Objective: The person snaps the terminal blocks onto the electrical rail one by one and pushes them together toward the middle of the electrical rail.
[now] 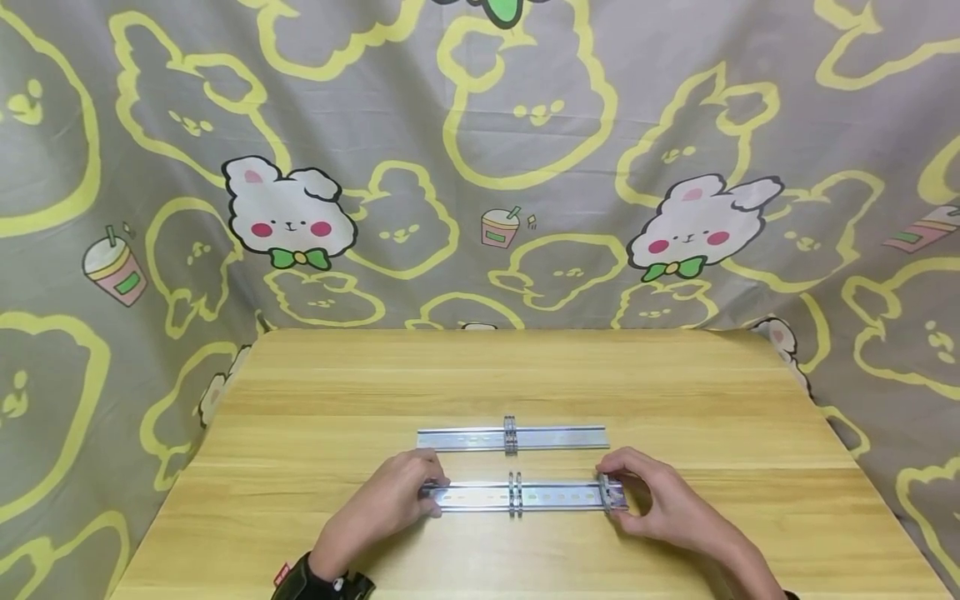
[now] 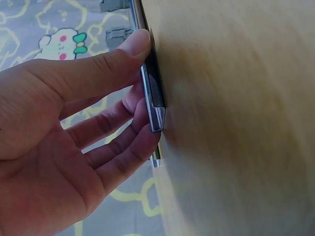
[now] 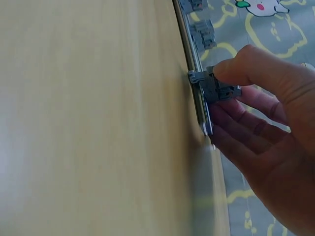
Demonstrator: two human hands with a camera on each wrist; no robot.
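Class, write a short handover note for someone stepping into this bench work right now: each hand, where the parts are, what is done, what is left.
Left hand: pinches the left end of the near rail, thumb on top.
Right hand: pinches a grey clip at that rail's right end.
Near rail lies flat on the table, with a clip pair at its middle.
Far rail lies untouched, parallel, with one mid clip.
Done: middle clips seated.
Left: probably the end clip; whether it is fully seated cannot be told.

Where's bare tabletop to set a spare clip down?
Free: the table behind the far rail, and both side margins. Crowded: the strip between far rail and near rail, where the left hand and right hand grip.
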